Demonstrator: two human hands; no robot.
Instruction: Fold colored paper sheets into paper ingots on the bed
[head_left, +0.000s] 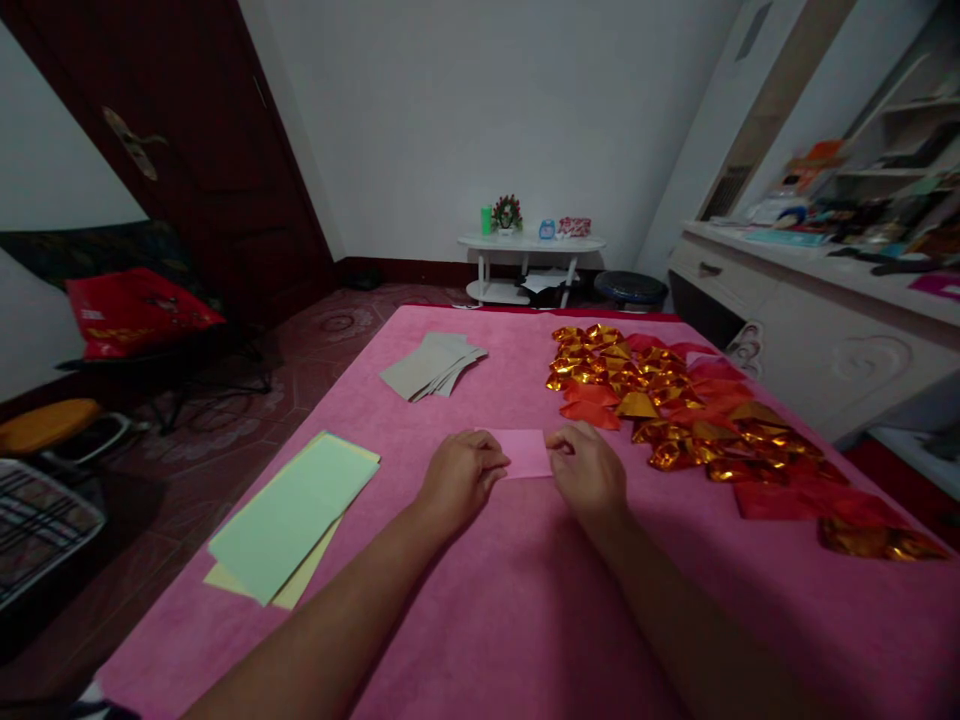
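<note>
A small pink sheet of paper [525, 452] lies between my hands on the pink-covered table [480, 600]. My left hand [465, 468] is closed on the sheet's left edge, fingers pinched together. At the opposite edge, my right hand [589, 470] pinches the paper between thumb and fingers. Left of my hands is a stack of pale green paper sheets [300, 510], with yellow paper [311, 570] showing beneath it. Farther back, several greyish paper sheets [431, 367] lie fanned out.
Many shiny gold and red folded paper pieces [622, 365] spread over the table's right side. A dresser [810, 310] stands to the right, and a small white table [532, 243] is against the back wall. On the left are a chair with a red bag [139, 312] and a stool [49, 425].
</note>
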